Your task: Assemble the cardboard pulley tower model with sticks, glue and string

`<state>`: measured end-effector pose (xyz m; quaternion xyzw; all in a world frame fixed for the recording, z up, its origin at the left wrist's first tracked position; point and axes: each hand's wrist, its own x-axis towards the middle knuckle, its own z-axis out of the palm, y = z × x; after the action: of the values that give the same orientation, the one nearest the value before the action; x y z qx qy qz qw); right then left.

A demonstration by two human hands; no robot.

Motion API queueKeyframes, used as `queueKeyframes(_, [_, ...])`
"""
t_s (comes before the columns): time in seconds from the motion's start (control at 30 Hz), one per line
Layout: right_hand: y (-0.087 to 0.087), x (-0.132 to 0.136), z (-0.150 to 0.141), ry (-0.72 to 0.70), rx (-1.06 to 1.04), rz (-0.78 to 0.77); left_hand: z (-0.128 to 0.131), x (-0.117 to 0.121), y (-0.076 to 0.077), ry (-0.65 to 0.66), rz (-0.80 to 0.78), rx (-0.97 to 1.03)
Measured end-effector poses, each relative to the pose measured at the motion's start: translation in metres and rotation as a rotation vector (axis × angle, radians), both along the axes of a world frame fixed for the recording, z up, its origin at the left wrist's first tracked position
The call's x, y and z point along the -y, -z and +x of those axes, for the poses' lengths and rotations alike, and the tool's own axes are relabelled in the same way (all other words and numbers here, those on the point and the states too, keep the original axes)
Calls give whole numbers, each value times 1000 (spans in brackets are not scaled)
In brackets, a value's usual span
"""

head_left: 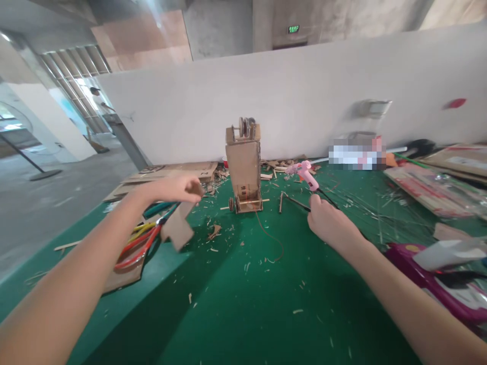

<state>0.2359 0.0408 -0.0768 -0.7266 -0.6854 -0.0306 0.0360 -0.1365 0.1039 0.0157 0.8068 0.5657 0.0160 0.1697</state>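
Note:
My left hand (182,188) is closed at the upper edge of a small, motion-blurred cardboard piece (178,226), which hangs below the fingers. My right hand (330,219) is closed around the near end of a thin dark stick-like tool (297,202) whose kind I cannot make out. Just beyond that hand lies a pink glue gun (306,175), its black cord passing close to the fingers. Between my hands stands an upright cardboard model (244,167) with round discs on top, a wheel at its lower left, and a thin reddish string (273,237) trailing from its base.
Orange- and yellow-handled scissors (141,248) lie under my left forearm. Cardboard sheets (171,172) and scraps sit behind. At the right are a magenta-and-white device (437,284) and plastic-wrapped flat packs (437,190). A white partition (289,101) rises behind the green table (251,314).

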Motion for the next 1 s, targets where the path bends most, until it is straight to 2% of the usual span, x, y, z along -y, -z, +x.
queueKeyframes(0.07, [3, -1, 0, -9, 21, 47, 4, 1, -19, -59, 91, 188])
queueKeyframes(0.13, [6, -2, 1, -10, 58, 81, 13, 2, -34, -53, 150, 485])
queueKeyframes(0.23, [7, -1, 2, 2, 132, 111, 35, 9, -40, -50, 204, 830])
queueKeyframes(0.27, [7, 0, 2, 5, 148, 111, 44, 13, -36, -62, 184, 904])
queueKeyframes(0.33, [3, 2, 0, -3, 167, 121, 63, 26, -21, -81, 28, 1012])
queueKeyframes(0.4, [-3, 5, -4, -35, 145, 151, 81, 43, 1, -142, -114, 1082])
queueKeyframes(0.47, [-10, 8, -9, -59, 42, 162, 96, 60, 27, -277, -232, 1147])
queueKeyframes(0.53, [-15, 10, -16, -84, -105, 109, 106, 75, 50, -391, -382, 1225])
queueKeyframes(0.6, [-15, 10, -21, -138, -187, 33, 111, 86, 68, -388, -548, 1288])
queueKeyframes(0.63, [-14, 9, -24, -179, -189, 5, 112, 90, 74, -391, -575, 1303])
queueKeyframes(0.73, [-7, 7, -30, -280, -128, 2, 113, 95, 84, -376, -553, 1376])
queueKeyframes(0.83, [-9, 9, -36, -303, -154, 45, 111, 95, 89, -350, -510, 1415])
queueKeyframes(0.9, [-15, 16, -42, -313, -334, 3, 110, 95, 92, -350, -434, 1374])
queueKeyframes(1.0, [-23, 32, -57, -343, -755, -241, 113, 97, 97, -325, -247, 1282])
